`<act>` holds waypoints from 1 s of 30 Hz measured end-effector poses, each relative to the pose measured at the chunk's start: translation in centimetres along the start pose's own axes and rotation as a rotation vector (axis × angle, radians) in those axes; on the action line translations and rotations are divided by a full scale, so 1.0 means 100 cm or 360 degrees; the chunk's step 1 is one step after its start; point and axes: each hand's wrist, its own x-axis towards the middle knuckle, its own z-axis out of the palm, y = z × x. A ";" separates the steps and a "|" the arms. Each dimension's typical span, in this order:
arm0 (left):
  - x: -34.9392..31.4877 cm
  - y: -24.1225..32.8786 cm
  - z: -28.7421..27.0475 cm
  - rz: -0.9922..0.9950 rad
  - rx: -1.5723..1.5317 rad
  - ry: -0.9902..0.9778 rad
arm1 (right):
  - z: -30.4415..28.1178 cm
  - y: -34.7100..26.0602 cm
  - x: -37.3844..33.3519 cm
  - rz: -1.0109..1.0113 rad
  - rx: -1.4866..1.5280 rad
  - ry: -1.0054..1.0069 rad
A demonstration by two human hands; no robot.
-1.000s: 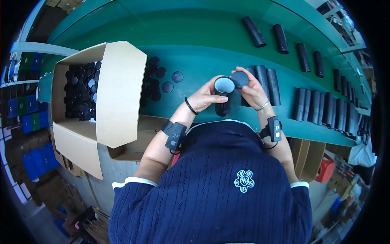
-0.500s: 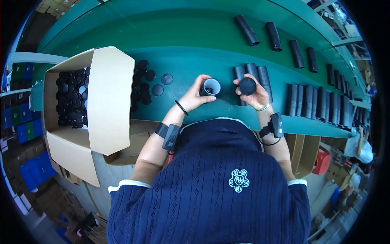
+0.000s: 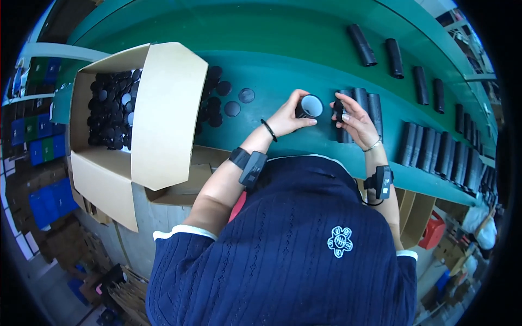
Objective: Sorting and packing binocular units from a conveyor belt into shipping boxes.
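Note:
My left hand [image 3: 287, 116] is wrapped round a black cylindrical tube [image 3: 311, 106], its open mouth facing up and showing a pale inside with something dark in it. Just to the right, my right hand [image 3: 357, 120] pinches a round black cap [image 3: 339, 110] by its edges, turned so that I see it nearly edge-on. The cap and the tube's mouth are a short gap apart. Behind my right hand, a few black tubes [image 3: 375, 111] lie side by side on the green table [image 3: 283, 70].
An open cardboard box [image 3: 163, 117] full of black caps [image 3: 111, 106] stands at the left. Loose caps [image 3: 232, 108] lie beside it on the table. More black tubes [image 3: 429, 148] are lined up at the right, with others [image 3: 362, 46] spaced along the far strip.
My right hand has turned the cap from face-on to edge-on. The view has shifted, so the box and tubes appear further right and tilted.

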 end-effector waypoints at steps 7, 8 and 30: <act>-0.003 0.005 0.000 -0.0004 -0.0022 -0.0118 | 0.017 -0.012 0.009 -0.0244 -0.0922 0.0004; -0.003 0.002 0.002 0.0023 0.0002 -0.0126 | 0.023 -0.018 0.008 -0.0244 -0.0930 -0.0004; -0.004 0.002 0.023 0.0153 0.0637 0.0016 | 0.041 -0.011 0.009 -0.0611 -0.1988 0.0101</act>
